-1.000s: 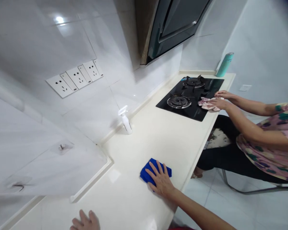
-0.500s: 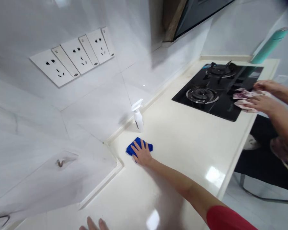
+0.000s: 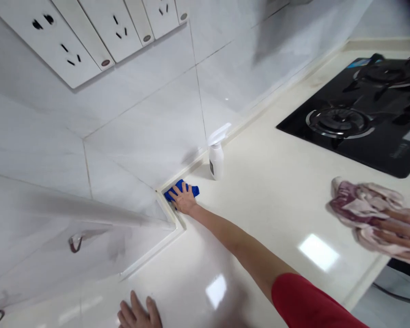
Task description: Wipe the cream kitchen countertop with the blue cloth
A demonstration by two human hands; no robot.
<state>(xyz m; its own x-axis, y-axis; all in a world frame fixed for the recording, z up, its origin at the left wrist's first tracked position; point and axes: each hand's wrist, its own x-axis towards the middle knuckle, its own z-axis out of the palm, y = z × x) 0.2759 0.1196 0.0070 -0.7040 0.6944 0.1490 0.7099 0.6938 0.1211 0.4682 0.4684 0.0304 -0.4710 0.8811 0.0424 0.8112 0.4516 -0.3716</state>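
Observation:
My right hand presses flat on a blue cloth in the back corner of the cream countertop, where it meets the tiled wall. The fingers are spread over the cloth, and my arm in a red sleeve stretches across the counter. My left hand lies flat on the counter at the bottom edge, fingers apart, holding nothing. A white spray bottle stands against the wall just right of the cloth.
Another person's hand presses a pink cloth on the counter's right edge. A black gas hob sits at the upper right. Wall sockets are above. A wall step with a metal hook juts out at left.
My right hand has slid the blue cloth away from the front edge into the back corner. The other person's pink cloth has moved off the hob onto the counter. The view has tilted closer.

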